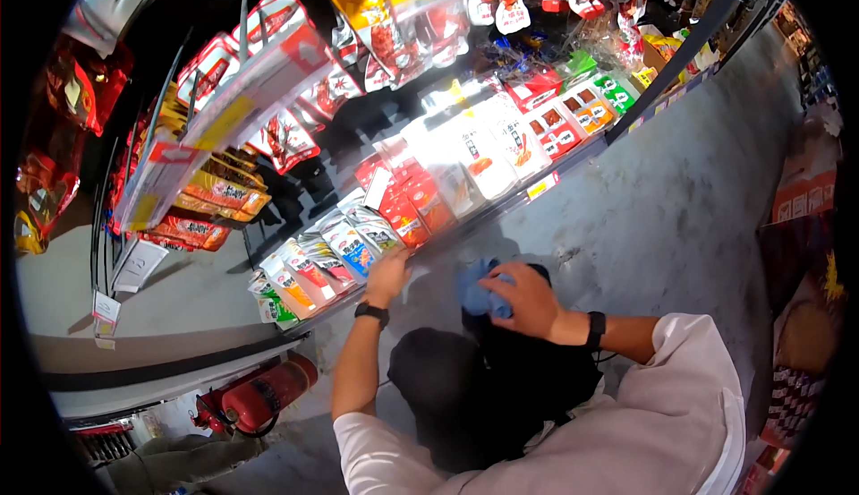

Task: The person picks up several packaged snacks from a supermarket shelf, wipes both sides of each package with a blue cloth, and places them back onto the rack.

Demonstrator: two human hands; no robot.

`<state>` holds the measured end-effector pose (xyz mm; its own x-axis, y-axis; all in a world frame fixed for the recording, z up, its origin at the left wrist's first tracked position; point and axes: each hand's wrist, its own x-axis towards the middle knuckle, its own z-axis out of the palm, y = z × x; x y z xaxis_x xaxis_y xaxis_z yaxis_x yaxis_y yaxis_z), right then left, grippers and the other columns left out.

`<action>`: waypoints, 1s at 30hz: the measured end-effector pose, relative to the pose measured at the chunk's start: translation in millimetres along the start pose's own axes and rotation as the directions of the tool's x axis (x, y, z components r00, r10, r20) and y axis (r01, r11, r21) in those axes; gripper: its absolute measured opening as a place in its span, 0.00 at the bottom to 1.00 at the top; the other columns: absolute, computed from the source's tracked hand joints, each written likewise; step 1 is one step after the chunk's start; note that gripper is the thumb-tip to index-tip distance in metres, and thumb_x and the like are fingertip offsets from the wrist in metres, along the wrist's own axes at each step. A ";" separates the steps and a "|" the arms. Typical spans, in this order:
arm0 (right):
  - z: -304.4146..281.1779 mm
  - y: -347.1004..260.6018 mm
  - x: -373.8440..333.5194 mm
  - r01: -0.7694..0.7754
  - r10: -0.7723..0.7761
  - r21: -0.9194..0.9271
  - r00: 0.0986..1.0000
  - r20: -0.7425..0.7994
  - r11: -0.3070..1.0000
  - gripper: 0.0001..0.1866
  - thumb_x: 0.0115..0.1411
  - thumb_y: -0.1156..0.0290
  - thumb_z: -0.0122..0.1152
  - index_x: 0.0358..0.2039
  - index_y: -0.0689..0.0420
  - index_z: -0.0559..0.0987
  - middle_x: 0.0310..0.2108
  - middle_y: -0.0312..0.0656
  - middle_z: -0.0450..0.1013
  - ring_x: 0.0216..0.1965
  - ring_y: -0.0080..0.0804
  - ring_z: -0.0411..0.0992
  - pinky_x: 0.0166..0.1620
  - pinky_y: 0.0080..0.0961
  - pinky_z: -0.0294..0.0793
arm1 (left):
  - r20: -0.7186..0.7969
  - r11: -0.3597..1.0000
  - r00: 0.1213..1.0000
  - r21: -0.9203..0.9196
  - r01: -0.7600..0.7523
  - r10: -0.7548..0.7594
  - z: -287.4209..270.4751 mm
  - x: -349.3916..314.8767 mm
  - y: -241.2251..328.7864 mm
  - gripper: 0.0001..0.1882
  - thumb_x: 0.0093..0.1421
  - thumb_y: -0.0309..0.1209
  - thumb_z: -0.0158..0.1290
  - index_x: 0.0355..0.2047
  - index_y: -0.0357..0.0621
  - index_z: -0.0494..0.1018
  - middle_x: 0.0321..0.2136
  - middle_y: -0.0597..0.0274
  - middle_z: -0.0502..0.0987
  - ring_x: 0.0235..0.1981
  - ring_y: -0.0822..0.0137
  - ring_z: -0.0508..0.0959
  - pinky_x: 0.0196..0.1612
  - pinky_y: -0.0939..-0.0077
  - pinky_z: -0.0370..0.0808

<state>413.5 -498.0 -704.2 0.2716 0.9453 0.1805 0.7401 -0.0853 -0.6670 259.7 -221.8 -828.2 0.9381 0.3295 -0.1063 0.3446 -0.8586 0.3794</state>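
The shelf [501, 208] and its red packets [419, 200] lie just ahead of the left hand [386, 278], whose hold I cannot tell, while the right hand [530, 302], fingers gripping the blue cloth [474, 291], should keep it neatly bunched.

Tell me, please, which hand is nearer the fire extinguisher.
Left: the left hand is right of the fire extinguisher, by the shelf edge; the right hand, holding a blue cloth, is farther right.
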 end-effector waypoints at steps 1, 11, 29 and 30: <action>-0.8 4.5 -4.5 -0.057 0.056 -0.027 0.998 -0.041 0.998 0.30 0.38 0.68 0.71 0.46 0.54 0.74 0.45 0.44 0.67 0.48 0.45 0.65 0.49 0.37 0.67 | 0.004 1.000 1.000 -0.006 0.006 -0.006 1.8 0.6 4.4 0.19 0.53 0.30 0.55 0.46 0.42 0.71 0.44 0.53 0.73 0.41 0.52 0.76 0.42 0.63 0.74; -21.4 -1.8 -24.9 -0.213 0.189 -0.178 0.972 -0.141 0.961 0.27 0.41 0.69 0.68 0.45 0.53 0.73 0.43 0.43 0.66 0.46 0.45 0.65 0.46 0.36 0.69 | -0.005 0.987 0.989 0.056 0.151 -0.151 24.5 10.3 6.4 0.15 0.52 0.33 0.55 0.40 0.44 0.74 0.42 0.58 0.74 0.40 0.53 0.76 0.39 0.62 0.74; -88.9 -49.8 -83.7 -0.423 0.306 -0.204 0.849 -0.431 0.883 0.25 0.38 0.71 0.69 0.40 0.56 0.74 0.41 0.46 0.68 0.42 0.49 0.68 0.42 0.37 0.69 | -0.230 0.954 0.973 0.292 0.071 -0.002 47.6 23.0 -14.3 0.05 0.50 0.24 0.49 0.22 0.37 0.74 0.32 0.51 0.73 0.28 0.52 0.78 0.29 0.59 0.74; -93.3 -52.6 -85.9 -0.430 0.301 -0.258 0.857 -0.418 0.865 0.25 0.38 0.71 0.69 0.41 0.55 0.74 0.41 0.46 0.68 0.42 0.49 0.67 0.42 0.37 0.69 | -0.242 0.968 0.970 0.247 0.038 0.024 45.8 25.6 -5.1 0.05 0.51 0.23 0.48 0.23 0.37 0.74 0.32 0.50 0.73 0.28 0.51 0.78 0.29 0.58 0.74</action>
<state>408.6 -604.1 -617.2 0.7132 0.6525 0.2561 0.6822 -0.5619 -0.4678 283.5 -227.0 -875.0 0.9100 0.3942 0.1287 0.3776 -0.9159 0.1360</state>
